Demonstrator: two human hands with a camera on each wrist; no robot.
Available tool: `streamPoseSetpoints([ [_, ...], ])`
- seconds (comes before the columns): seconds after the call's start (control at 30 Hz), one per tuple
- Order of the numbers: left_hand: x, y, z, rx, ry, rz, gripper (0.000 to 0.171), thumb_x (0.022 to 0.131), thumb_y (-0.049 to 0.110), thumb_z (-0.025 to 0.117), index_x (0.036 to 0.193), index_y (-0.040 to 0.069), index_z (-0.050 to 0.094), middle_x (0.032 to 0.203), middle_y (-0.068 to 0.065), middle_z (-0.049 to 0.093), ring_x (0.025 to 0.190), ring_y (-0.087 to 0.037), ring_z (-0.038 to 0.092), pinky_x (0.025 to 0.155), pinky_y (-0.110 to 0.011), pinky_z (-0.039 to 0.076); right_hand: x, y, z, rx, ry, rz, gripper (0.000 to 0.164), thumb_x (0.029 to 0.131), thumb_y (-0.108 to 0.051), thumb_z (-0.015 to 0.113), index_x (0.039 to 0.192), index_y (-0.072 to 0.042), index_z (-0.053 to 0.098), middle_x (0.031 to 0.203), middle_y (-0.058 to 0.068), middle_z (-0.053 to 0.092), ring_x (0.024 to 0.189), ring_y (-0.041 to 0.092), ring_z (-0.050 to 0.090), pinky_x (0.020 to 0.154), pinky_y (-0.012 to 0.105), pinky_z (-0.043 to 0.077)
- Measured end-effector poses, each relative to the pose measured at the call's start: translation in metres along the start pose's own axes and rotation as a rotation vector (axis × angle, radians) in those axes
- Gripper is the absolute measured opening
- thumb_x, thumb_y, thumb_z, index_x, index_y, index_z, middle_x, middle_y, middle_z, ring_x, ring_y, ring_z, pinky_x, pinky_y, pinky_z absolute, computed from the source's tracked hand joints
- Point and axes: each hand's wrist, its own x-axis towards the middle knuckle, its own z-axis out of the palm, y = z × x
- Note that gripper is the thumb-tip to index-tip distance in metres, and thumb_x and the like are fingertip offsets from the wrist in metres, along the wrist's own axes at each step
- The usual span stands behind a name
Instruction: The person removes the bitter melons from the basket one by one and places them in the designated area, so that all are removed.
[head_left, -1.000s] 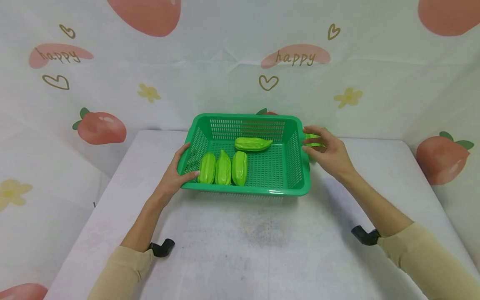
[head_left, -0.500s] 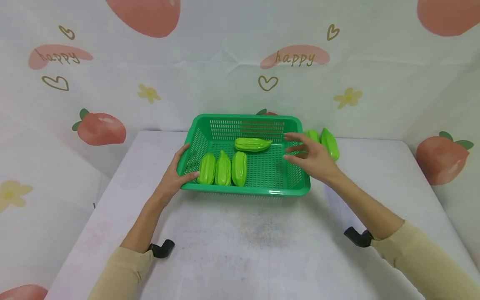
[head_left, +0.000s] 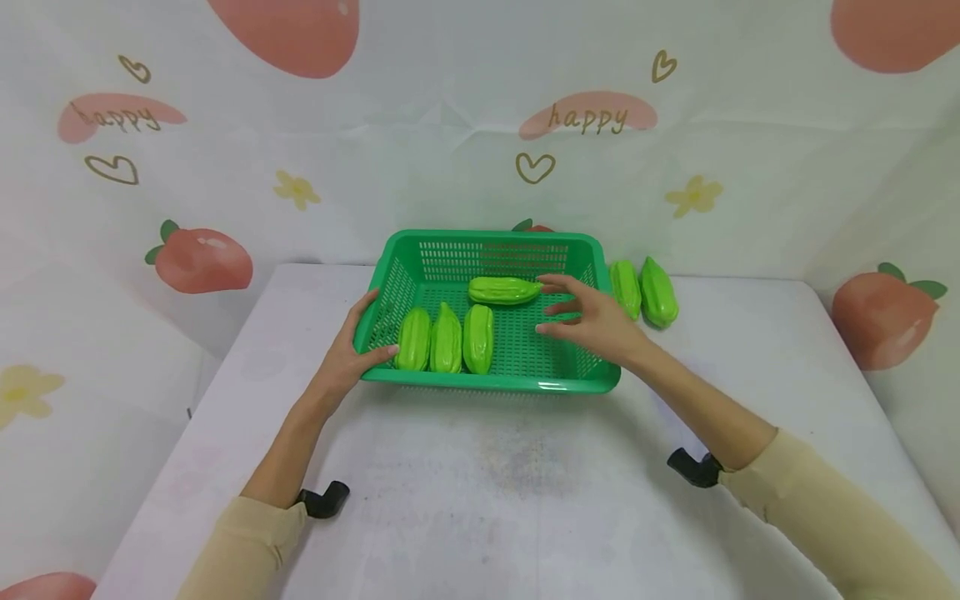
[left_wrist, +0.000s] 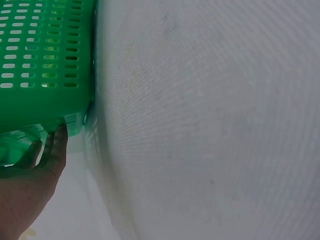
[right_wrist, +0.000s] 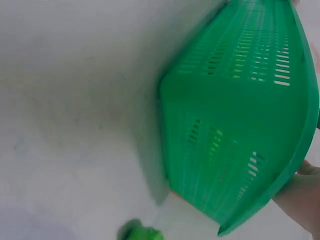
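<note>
A green plastic basket (head_left: 487, 382) stands on the table, its wall also filling the upper left of the left wrist view. My left hand (head_left: 352, 346) grips its left rim, thumb over the inside and fingers outside. Three bright green ridged bitter melons stand side by side at the front left inside: one (head_left: 413, 340), a middle one (head_left: 447, 338) and a third (head_left: 478, 339). Another bitter melon (head_left: 504, 290) lies crosswise near the back wall. Over the basket's right half, my right hand (head_left: 596, 321) holds nothing, fingers spread, index fingertip right at that melon's pointed end.
Two more bitter melons, one (head_left: 626, 289) beside the basket's right wall and another (head_left: 659, 292) farther right, lie on the white tabletop (head_left: 465, 517). A printed cloth (head_left: 450, 150) hangs behind the table's back edge. Black wrist mounts (head_left: 326, 500) stick out from both forearms.
My right hand has moved left from the bitter melons outside, across the basket's right rim, to the crosswise melon's tip. The left hand and basket stay put.
</note>
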Motion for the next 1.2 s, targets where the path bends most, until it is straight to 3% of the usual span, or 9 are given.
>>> streamPoseSetpoints([
  [0.27, -0.004, -0.003, 0.001, 0.006, -0.007, -0.011, 0.089, 0.092, 0.021, 0.069, 0.158, 0.041, 0.012, 0.165, -0.003, 0.006, 0.148, -0.032, 0.012, 0.113, -0.062, 0.014, 0.011, -0.001, 0.02, -0.037, -0.092, 0.052, 0.074, 0.09, -0.021, 0.075, 0.153, -0.013, 0.036, 0.148, 0.019, 0.045, 0.121, 0.031, 0.059, 0.091, 0.042, 0.052],
  [0.43, -0.004, -0.005, -0.001, 0.016, -0.013, -0.011, 0.089, 0.092, 0.023, 0.069, 0.158, 0.042, 0.012, 0.165, -0.003, 0.006, 0.147, -0.032, 0.011, 0.112, -0.063, 0.014, 0.016, -0.001, 0.032, -0.087, -0.105, 0.092, 0.077, 0.089, -0.027, 0.076, 0.154, -0.017, 0.035, 0.151, 0.015, 0.043, 0.119, 0.027, 0.061, 0.087, 0.044, 0.053],
  [0.63, -0.002, -0.002, -0.002, 0.014, -0.012, -0.006, 0.09, 0.092, 0.021, 0.069, 0.158, 0.041, 0.012, 0.165, -0.002, 0.005, 0.148, -0.032, 0.01, 0.113, -0.063, 0.013, 0.022, -0.003, 0.036, -0.093, -0.108, 0.135, 0.079, 0.088, -0.029, 0.077, 0.154, -0.02, 0.034, 0.15, 0.014, 0.044, 0.117, 0.024, 0.062, 0.088, 0.043, 0.053],
  [0.93, -0.001, 0.002, -0.002, 0.006, -0.01, -0.004, 0.091, 0.092, 0.018, 0.069, 0.159, 0.04, 0.011, 0.165, -0.002, 0.005, 0.148, -0.032, 0.01, 0.113, -0.063, 0.012, 0.036, -0.006, 0.044, -0.051, -0.181, 0.187, 0.079, 0.089, -0.027, 0.076, 0.155, -0.018, 0.034, 0.152, 0.016, 0.041, 0.117, 0.026, 0.062, 0.093, 0.044, 0.05],
  [1.2, 0.001, 0.002, 0.0, -0.006, -0.013, 0.0, 0.091, 0.092, 0.018, 0.069, 0.158, 0.041, 0.011, 0.165, -0.001, 0.005, 0.148, -0.031, 0.009, 0.113, -0.062, 0.011, 0.05, -0.01, 0.051, -0.132, -0.238, 0.232, 0.083, 0.088, -0.033, 0.076, 0.156, -0.019, 0.031, 0.152, 0.017, 0.04, 0.115, 0.029, 0.061, 0.097, 0.048, 0.045],
])
